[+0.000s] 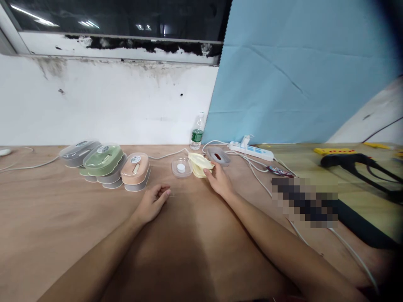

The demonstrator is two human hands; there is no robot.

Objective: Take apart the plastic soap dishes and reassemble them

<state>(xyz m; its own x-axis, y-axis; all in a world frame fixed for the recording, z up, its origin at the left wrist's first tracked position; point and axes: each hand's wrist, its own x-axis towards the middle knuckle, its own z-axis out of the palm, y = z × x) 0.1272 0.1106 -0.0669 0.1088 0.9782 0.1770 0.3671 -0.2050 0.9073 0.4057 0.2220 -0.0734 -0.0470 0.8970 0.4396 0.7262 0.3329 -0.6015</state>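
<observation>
My right hand (219, 180) reaches forward over the wooden table (63, 218) and its fingers close on a pale yellow lidded box (199, 164). Left of that box lies a clear lid (181, 167) with a white round piece in its middle. Behind my right hand sits a grey tray (218, 156) with something dark red in it. My left hand (153, 203) rests on the table nearer to me, fingers loosely curled, holding nothing.
Stacked lidded boxes stand at the left: grey (78, 153), green (103, 160) and peach (136, 167). A water bottle (197, 132) stands by the wall. A white power strip (252, 151) and cables run right. A blue sheet (299, 71) hangs behind.
</observation>
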